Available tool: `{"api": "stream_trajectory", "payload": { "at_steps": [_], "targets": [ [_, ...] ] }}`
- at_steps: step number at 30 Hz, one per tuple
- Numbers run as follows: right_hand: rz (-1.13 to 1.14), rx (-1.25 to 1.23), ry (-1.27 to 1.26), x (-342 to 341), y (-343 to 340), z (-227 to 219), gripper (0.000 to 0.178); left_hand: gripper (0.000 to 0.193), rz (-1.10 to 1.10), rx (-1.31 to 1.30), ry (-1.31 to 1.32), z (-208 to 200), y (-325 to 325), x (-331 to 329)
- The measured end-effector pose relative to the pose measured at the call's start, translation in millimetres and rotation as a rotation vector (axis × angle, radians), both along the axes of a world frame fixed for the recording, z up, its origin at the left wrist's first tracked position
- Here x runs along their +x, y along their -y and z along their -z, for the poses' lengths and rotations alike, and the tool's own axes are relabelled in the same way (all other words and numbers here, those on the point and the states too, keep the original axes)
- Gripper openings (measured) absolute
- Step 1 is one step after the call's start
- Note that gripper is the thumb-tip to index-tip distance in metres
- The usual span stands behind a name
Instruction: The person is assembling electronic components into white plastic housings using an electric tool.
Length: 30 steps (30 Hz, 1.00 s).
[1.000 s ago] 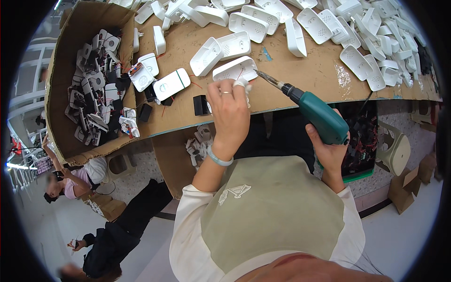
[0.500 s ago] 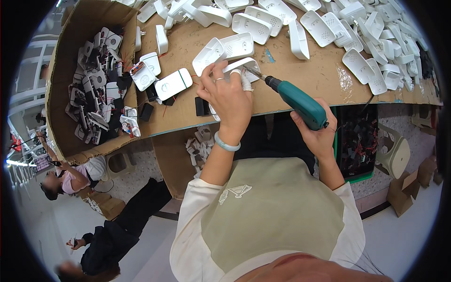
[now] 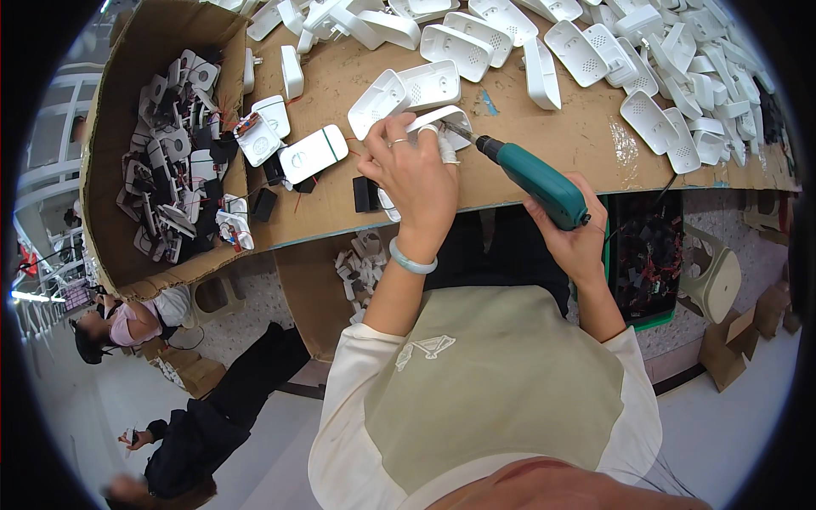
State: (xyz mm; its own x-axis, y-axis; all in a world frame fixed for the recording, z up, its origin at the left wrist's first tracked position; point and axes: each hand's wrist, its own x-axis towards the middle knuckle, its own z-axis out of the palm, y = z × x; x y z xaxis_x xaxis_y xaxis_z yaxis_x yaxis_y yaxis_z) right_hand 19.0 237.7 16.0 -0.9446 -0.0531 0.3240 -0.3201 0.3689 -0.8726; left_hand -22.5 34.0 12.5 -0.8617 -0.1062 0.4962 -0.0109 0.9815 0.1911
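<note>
In my right hand (image 3: pixel 571 228) is a green electric screwdriver (image 3: pixel 544 183), its bit pointing up and left. The bit reaches into a white plastic casing (image 3: pixel 449 116) near the table's front edge. My left hand (image 3: pixel 415 174) is closed on that casing and steadies it; the wrapped fingertips partly hide it. Just beyond lie two open white shells (image 3: pixel 378 102) with speaker holes. To the left of my left hand are a black block (image 3: pixel 365 195) and a white cover with a round mark (image 3: pixel 314 156), with red wires near it.
A cardboard box (image 3: pixel 102 170) full of white and black parts with wires stands at the left. Many white shells (image 3: pixel 578 51) cover the far side of the cardboard-topped table. A black bin with a green rim (image 3: pixel 646 255) sits below at the right, near a stool (image 3: pixel 714 272). Two other people are at the left.
The screwdriver and my right hand have shifted very slightly downward and left. My left hand stays on the casing. A person at the far left has moved a little.
</note>
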Motion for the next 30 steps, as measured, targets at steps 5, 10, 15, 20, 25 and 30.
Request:
{"api": "stream_trajectory", "payload": {
  "at_steps": [5, 10, 15, 20, 25, 30],
  "targets": [
    [-0.014, 0.068, 0.010, -1, -4, -2, 0.022, 0.010, -0.007, 0.005, 0.009, 1, -1, -1],
    [-0.051, 0.125, 0.012, -3, -5, -7, 0.023, 0.016, 0.037, 0.054, -0.019, 0, 0, -1],
    [-0.044, 0.097, -0.018, -4, -3, -10, 0.022, 0.015, 0.036, 0.059, -0.018, 0, -1, -2],
    [-0.080, 0.160, -0.012, -5, -9, -7, 0.022, 0.014, 0.028, 0.048, -0.015, 1, -1, -1],
    [-0.022, 0.079, -0.037, 3, -8, -11, 0.022, 0.014, 0.034, 0.054, 0.004, -1, -3, -1],
    [0.082, -0.118, 0.060, 24, -18, -20, 0.024, 0.016, 0.029, 0.033, 0.011, -3, -2, -1]
  ]
}}
